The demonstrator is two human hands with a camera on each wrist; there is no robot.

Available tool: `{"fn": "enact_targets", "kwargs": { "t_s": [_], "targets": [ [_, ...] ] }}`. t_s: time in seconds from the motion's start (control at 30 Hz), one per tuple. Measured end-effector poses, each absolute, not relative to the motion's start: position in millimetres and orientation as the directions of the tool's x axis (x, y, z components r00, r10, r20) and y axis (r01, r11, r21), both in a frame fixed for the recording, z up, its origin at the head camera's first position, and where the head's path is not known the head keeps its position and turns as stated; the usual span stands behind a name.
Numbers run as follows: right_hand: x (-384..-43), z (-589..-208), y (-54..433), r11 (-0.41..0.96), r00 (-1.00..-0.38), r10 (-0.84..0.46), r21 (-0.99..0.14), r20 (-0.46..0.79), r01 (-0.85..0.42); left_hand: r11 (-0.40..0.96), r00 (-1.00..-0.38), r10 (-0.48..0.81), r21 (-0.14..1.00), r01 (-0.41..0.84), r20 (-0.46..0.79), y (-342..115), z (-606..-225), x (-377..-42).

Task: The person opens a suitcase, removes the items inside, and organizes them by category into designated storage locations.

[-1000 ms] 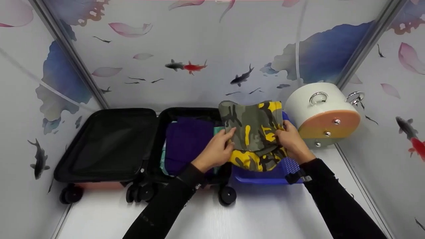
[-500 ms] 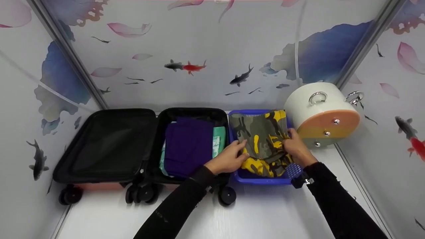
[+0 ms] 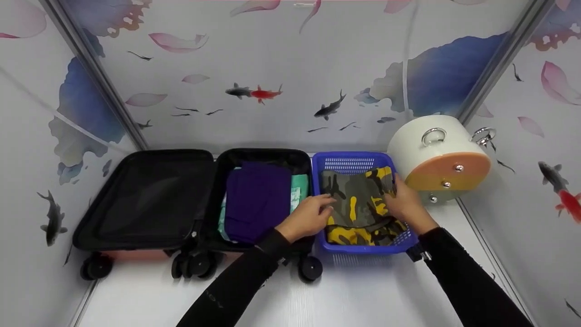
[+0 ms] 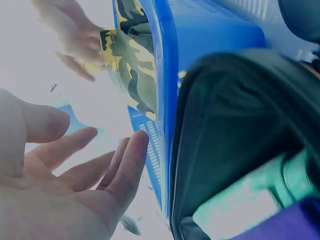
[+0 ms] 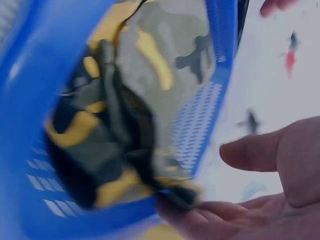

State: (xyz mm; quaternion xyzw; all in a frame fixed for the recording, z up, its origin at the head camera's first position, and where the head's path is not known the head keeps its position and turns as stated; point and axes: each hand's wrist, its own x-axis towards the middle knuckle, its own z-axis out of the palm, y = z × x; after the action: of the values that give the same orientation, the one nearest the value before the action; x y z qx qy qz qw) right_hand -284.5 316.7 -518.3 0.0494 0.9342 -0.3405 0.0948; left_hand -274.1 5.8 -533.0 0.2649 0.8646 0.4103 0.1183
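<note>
A folded camouflage garment [image 3: 356, 195], grey-green with yellow and black patches, lies inside the blue plastic basket [image 3: 363, 249]. Over the basket's left rim is my left hand [image 3: 308, 218]. In the left wrist view the fingers of that left hand [image 4: 85, 185] are spread, thumb apart, holding nothing. My right hand [image 3: 406, 202] is at the basket's right side. From the right wrist view, fingertips of the right hand [image 5: 260, 185] touch a corner of the garment [image 5: 165, 60], while the thumb stands away from it. The garment's underside is hidden.
Left of the basket lies an open black-lined suitcase [image 3: 209, 204] with a folded purple cloth [image 3: 258, 200] and green-white items [image 3: 298, 190] in one half. A white round case [image 3: 426, 131] with an orange-and-yellow face stands at the right. Printed walls enclose the back and sides.
The camouflage garment has moved right and down, from above the suitcase's edge into the basket. My hands followed it, and both have loosened from the cloth.
</note>
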Motion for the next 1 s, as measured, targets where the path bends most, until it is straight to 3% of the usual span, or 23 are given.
{"fn": "enact_targets", "kwargs": {
  "t_s": [0.17, 0.27, 0.43, 0.53, 0.67, 0.77, 1.0],
  "targets": [
    [-276.5, -510.2, 292.1, 0.799, -0.998, 0.009, -0.6, -0.065, 0.046, 0.555, -0.865, 0.501, 0.774, 0.306, -0.017, -21.8, -529.5, -274.9],
    [-270.4, -508.6, 276.8, 0.747, -1.0, -0.02, -0.665, -0.018, -0.003, 0.593, -0.891, 0.446, 0.774, 0.223, -0.085, -46.1, -519.6, -276.3],
    [-268.1, -503.0, 244.2, 0.498, -0.984, -0.124, -0.866, -0.125, 0.047, 0.642, -0.949, 0.291, 0.76, 0.098, -0.124, -91.8, -503.8, -287.0],
    [-272.0, -504.3, 214.5, 0.359, -0.957, -0.219, -0.928, -0.19, 0.102, 0.675, -0.974, 0.173, 0.738, 0.011, -0.144, -123.3, -506.8, -302.0],
    [-279.3, -506.0, 172.0, 0.25, -0.905, -0.341, -0.953, -0.253, 0.173, 0.751, -0.982, 0.048, 0.655, -0.086, -0.184, -167.4, -544.7, -341.5],
    [-286.7, -507.7, 143.0, 0.211, -0.877, -0.387, -0.953, -0.286, 0.218, 0.804, -0.974, 0.033, 0.585, -0.107, -0.224, -194.6, -587.2, -370.3],
    [-304.0, -524.3, 93.9, 0.296, -0.844, -0.315, -0.89, -0.434, 0.347, 0.889, -0.957, 0.049, 0.45, -0.089, -0.286, -221.8, -638.5, -392.2]
  ]
}}
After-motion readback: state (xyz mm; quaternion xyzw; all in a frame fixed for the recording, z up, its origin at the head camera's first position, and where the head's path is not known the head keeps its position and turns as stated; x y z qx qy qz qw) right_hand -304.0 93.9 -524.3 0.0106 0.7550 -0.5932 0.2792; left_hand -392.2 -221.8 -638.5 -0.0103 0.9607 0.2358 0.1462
